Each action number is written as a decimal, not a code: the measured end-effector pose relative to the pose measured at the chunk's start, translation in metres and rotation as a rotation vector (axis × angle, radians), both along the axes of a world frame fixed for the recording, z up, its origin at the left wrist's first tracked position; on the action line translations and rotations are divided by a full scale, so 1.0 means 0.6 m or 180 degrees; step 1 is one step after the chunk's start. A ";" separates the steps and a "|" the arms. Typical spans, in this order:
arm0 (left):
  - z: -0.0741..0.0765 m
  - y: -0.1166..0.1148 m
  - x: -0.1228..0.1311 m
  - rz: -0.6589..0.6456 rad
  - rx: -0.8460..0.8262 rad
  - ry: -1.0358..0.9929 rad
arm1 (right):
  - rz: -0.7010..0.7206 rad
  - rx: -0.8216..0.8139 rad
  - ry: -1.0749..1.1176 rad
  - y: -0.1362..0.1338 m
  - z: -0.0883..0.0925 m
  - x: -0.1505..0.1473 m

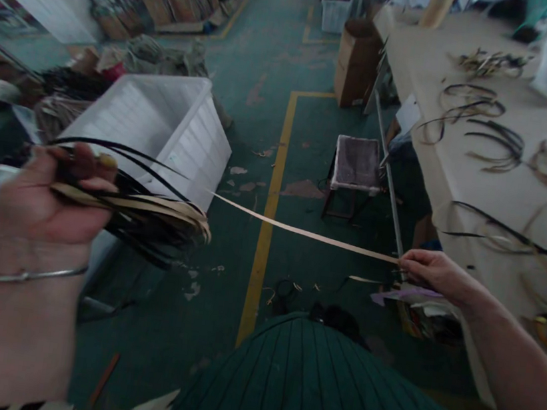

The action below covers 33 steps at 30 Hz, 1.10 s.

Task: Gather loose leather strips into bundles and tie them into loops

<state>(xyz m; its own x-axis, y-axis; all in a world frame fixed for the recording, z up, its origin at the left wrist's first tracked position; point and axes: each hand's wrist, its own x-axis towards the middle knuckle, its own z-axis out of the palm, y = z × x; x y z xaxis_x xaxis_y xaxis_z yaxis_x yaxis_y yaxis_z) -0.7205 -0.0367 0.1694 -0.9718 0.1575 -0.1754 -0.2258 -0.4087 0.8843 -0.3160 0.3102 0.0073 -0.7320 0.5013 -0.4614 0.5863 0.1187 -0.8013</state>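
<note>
My left hand (60,194), raised at the left with a bracelet on its wrist, is closed round a looped bundle of black and tan straps (171,218). From this bundle one narrow strap (300,233) stretches across to the right, its pale side showing in the middle. My right hand (421,268) pinches the far end of that strap beside the table edge. What the fingertips of my right hand press on is partly hidden.
Coiled straps (498,144) lie on the long table (435,85) at right. A stool (356,165) and a cardboard box (357,61) stand beside it. A white bin (206,136) is at left. Scraps litter the green floor, marked by a yellow line (263,244).
</note>
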 end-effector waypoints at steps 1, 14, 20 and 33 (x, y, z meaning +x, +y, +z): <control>-0.014 0.011 0.008 -0.0172 0.0138 -0.0109 | 0.0083 0.0147 -0.0014 -0.003 0.002 -0.009; -0.211 0.177 0.244 -0.3128 -0.0381 -0.0596 | 0.2906 0.2708 -0.0182 -0.183 0.094 -0.214; -0.220 0.208 0.273 -0.3005 -0.0209 -0.0652 | 0.2461 0.2976 -0.0259 -0.193 0.097 -0.223; -0.222 0.169 0.236 -0.4788 -0.1188 -0.0872 | 0.2018 0.0959 0.0149 -0.151 0.067 -0.213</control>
<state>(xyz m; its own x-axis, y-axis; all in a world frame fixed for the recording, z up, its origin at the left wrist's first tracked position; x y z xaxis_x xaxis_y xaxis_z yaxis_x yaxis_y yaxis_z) -0.5789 0.0645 0.0362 0.0960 0.8221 -0.5613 -0.3724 0.5526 0.7456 -0.4437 0.2196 0.0478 -0.9411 0.0724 -0.3303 0.2963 0.6470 -0.7025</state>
